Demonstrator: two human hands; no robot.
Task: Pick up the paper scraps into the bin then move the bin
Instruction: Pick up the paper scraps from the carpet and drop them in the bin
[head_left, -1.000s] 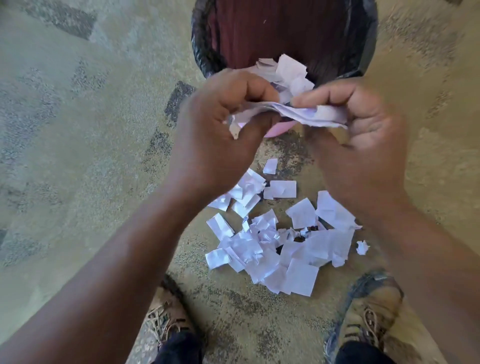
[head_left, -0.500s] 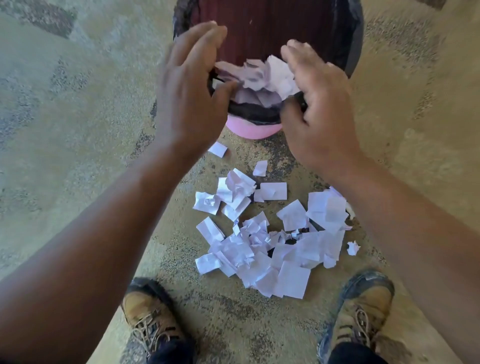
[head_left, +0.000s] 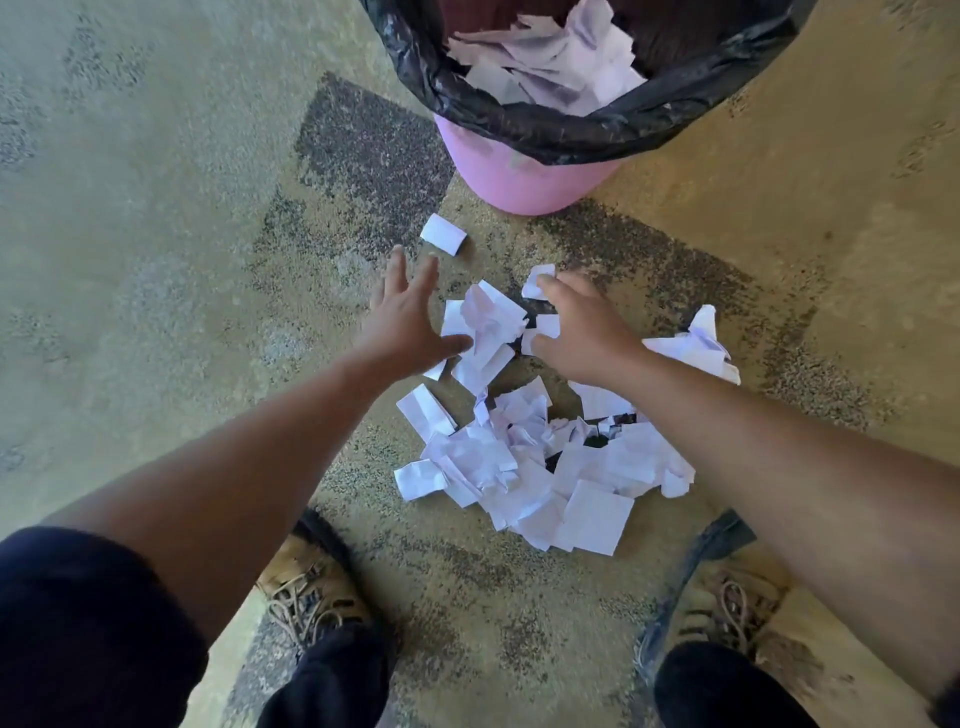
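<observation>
A pink bin (head_left: 524, 179) lined with a black bag (head_left: 519, 122) stands on the floor at the top, with white paper scraps (head_left: 550, 62) inside. A pile of white paper scraps (head_left: 524, 462) lies on the floor below it. One loose scrap (head_left: 442, 235) lies apart, near the bin's base. My left hand (head_left: 402, 317) reaches down at the pile's far left edge, fingers spread, thumb touching the crumpled scraps (head_left: 485, 322). My right hand (head_left: 582, 325) is over the pile's far right side, fingers curled down onto the scraps.
The floor is mottled tan and grey carpet (head_left: 156, 260). My two brown laced shoes (head_left: 306, 592) (head_left: 727, 608) stand just behind the pile, left and right. A crumpled scrap (head_left: 698, 343) lies beside my right forearm.
Both hands dropped their paper into the bin, then came down from the rim to the far edge of the pile on the floor.
</observation>
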